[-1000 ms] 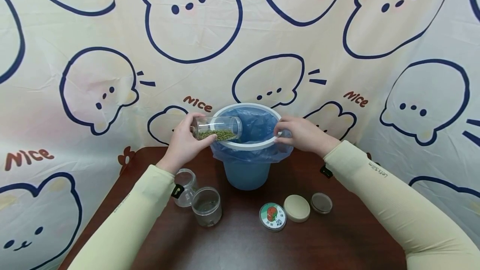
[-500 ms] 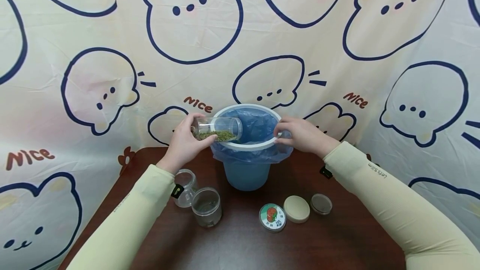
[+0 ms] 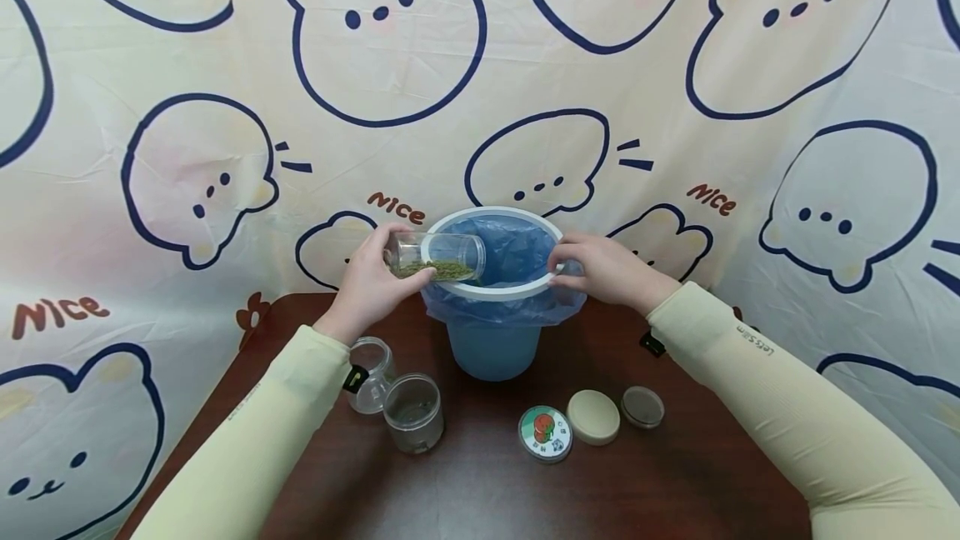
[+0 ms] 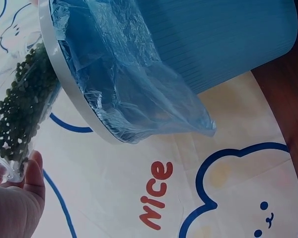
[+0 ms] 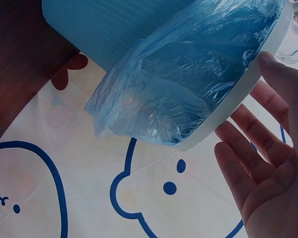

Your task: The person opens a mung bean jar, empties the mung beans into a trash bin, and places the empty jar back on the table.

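My left hand (image 3: 375,277) grips a clear plastic jar (image 3: 405,247) around its base end. The jar lies nearly on its side, its open mouth over the left part of the trash can's white rim. Small green beans (image 3: 444,271) lie along its lower wall; the left wrist view shows the beans (image 4: 25,101) spread along the jar's length. Thumb and fingers of my right hand (image 3: 603,267) hold the right side of the rim (image 5: 236,101). The blue trash can (image 3: 493,348) stands upright, lined with a thin blue bag (image 3: 517,244) folded over its outside.
Two open clear jars (image 3: 414,432) stand on the dark wooden table (image 3: 480,494) below my left forearm. Toward the right lie three round lids: one with a printed picture (image 3: 545,433), one cream (image 3: 594,417) and one clear (image 3: 642,407). A cartoon-printed cloth (image 3: 405,157) hangs behind.
The beans in the jar look lower and more smeared out toward its mouth than before. The jar has shifted only slightly; my right hand keeps its place on the rim.
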### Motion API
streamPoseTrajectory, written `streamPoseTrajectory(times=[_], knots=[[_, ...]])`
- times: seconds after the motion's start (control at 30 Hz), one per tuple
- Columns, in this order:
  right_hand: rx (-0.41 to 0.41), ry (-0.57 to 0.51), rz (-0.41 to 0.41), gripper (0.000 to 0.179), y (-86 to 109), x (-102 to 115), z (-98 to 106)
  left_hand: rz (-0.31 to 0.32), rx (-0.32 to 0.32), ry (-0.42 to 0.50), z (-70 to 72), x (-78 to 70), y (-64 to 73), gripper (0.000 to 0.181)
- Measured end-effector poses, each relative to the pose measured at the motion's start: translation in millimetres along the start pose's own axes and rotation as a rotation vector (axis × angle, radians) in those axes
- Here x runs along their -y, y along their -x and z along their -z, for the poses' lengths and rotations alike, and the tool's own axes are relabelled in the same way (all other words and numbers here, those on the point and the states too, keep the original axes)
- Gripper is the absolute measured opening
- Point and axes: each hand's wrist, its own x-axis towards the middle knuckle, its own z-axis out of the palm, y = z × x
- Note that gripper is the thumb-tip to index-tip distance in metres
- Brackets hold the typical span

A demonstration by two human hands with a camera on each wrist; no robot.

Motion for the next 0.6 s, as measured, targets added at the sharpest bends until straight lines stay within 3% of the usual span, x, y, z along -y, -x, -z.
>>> streamPoseTrajectory(times=[0.6], knots=[[0.002, 0.002, -0.007, 0.016, -0.7, 1.4, 1.3, 0.001, 0.009, -0.023, 1.9, -2.1, -2.3, 0.066]])
